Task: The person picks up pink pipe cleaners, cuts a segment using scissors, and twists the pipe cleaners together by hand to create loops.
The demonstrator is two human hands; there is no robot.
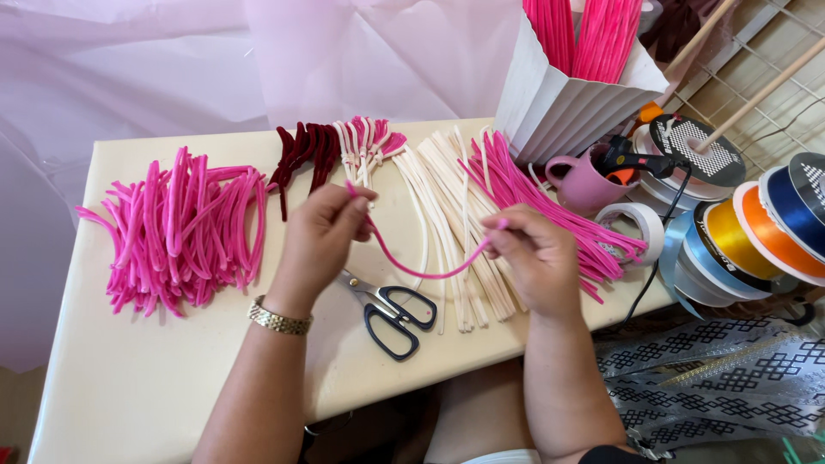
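Your left hand [320, 234] and right hand [534, 258] each pinch one end of a single pink pipe cleaner [412, 268]; both grips are closed on it, fingertips tight. It sags in a curve between the hands, above the worktop [129, 378]. Under it: one pair of black-handled scissors [388, 311], blades shut. Your left wrist carries one gold watch [279, 319].

Piles on the worktop, five counted: bent pink loops [180, 228], dark red pieces [302, 155], pink-and-cream bundle [368, 146], cream lengths [447, 215], straight pink lengths [550, 215].

Containers: one white pleated paper bag [559, 103] holding upright pink pipe cleaners; one pink mug [580, 182], contents not visible. Right of it, ribbon spools [756, 232], exact count unclear.
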